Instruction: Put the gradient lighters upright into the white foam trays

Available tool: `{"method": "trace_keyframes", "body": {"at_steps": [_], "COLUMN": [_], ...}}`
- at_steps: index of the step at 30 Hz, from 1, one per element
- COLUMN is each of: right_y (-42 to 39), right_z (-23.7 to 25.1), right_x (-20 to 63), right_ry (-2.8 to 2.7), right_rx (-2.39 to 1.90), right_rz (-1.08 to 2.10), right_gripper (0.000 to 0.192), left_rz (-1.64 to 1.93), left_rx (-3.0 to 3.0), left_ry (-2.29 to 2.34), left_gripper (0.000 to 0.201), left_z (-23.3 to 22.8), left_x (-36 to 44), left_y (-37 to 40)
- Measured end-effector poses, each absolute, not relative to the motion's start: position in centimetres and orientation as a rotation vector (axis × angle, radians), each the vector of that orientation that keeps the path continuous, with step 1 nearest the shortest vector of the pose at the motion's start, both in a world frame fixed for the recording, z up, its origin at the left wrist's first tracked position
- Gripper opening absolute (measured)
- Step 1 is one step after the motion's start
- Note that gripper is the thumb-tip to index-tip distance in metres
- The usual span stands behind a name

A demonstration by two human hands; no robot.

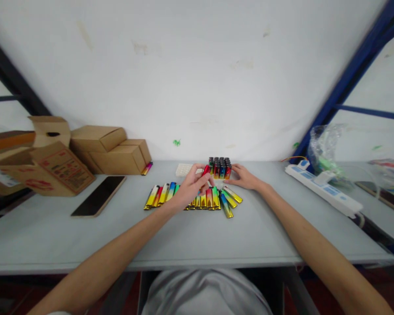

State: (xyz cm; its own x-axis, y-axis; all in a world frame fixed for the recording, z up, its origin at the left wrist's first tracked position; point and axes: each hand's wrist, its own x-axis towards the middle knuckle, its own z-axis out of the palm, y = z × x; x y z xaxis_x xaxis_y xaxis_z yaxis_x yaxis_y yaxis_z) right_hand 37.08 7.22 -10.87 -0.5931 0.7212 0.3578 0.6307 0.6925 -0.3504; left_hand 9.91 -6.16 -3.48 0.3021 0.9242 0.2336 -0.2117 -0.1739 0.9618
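Observation:
A row of several colourful lighters [164,194] lies flat on the grey table [197,236]. Behind it stands a block of upright lighters [219,167], packed together. My left hand [192,188] is over the row and pinches a red lighter [206,170] by the block's left side. My right hand [244,177] rests against the block's right side, fingers touching it. A white tray [184,169] lies behind my left hand.
Cardboard boxes [111,151] are stacked at the back left, with a lone lighter [147,168] beside them. A dark phone [98,195] lies left of the row. A white power strip [325,190] and a plastic bag [326,151] sit at the right.

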Motion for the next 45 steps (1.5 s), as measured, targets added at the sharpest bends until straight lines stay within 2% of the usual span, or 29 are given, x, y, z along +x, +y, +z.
{"method": "trace_keyframes", "body": {"at_steps": [4, 12, 19, 23, 29, 33, 36, 45], "right_y": [7.2, 7.7, 7.5, 7.6, 7.6, 7.4, 7.4, 7.5], "right_z": [-10.8, -11.3, -11.3, -11.4, -11.3, -11.1, -11.0, -11.2], "right_x": [37.1, 37.3, 37.3, 37.3, 37.3, 37.0, 36.9, 36.8], "right_ry": [-2.433, -2.432, -2.422, -2.418, -2.417, -2.409, -2.417, -2.409], "right_rx": [-1.041, -1.040, -1.038, -1.035, -1.025, -1.030, -1.038, -1.014], "right_rz": [0.240, 0.249, 0.267, 0.259, 0.255, 0.256, 0.248, 0.209], "right_gripper": [0.071, 0.074, 0.076, 0.075, 0.074, 0.072, 0.074, 0.072], "left_rz": [1.083, 1.159, 1.170, 1.146, 1.143, 1.153, 1.163, 1.219], "left_rx": [1.259, 1.491, 1.829, 1.864, 1.789, 1.645, 1.668, 1.965], "left_ry": [0.754, 1.045, 1.320, 1.313, 1.167, 0.989, 0.913, 1.058], "left_gripper": [0.035, 0.055, 0.045, 0.039, 0.045, 0.036, 0.032, 0.025], "left_z": [-3.5, -3.7, -4.3, -4.0, -4.1, -4.2, -4.0, -3.0], "left_x": [10.0, 9.9, 9.6, 9.5, 9.5, 9.4, 9.2, 8.7], "left_y": [-6.1, -6.1, -5.9, -6.1, -6.1, -5.4, -4.0, 2.3]}}
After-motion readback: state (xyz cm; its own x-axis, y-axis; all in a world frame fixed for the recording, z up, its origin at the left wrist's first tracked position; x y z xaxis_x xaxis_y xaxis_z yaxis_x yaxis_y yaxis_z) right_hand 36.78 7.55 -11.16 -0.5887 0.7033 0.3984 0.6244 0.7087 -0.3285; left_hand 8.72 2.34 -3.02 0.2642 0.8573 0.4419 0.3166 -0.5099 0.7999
